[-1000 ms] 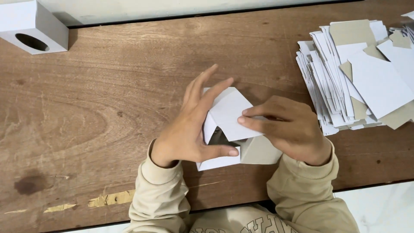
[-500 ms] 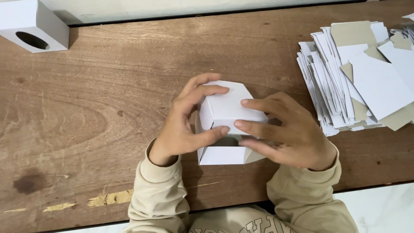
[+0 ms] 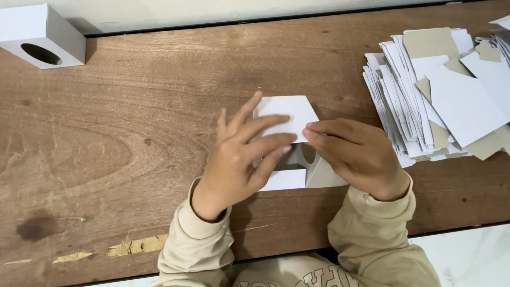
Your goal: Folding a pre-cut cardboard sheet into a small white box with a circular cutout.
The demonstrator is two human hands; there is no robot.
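A small white cardboard box [image 3: 289, 111], partly folded, lies on the brown wooden table [image 3: 133, 133] in front of me. My left hand [image 3: 241, 157] rests over its left side with fingers spread across the top flap. My right hand [image 3: 353, 154] pinches the flap's right edge with thumb and fingers. A dark round cut-out shows between my hands. Both sleeves are beige.
A finished white box [image 3: 40, 34] with an oval hole stands at the table's far left corner. A large fanned pile of flat white and tan cardboard blanks [image 3: 441, 95] lies at the right. The table's near edge shows chipped veneer [image 3: 135, 245].
The box stood up as a cube half a second ago; now its top flap is pressed flatter toward the far side, and both hands have shifted onto that flap.
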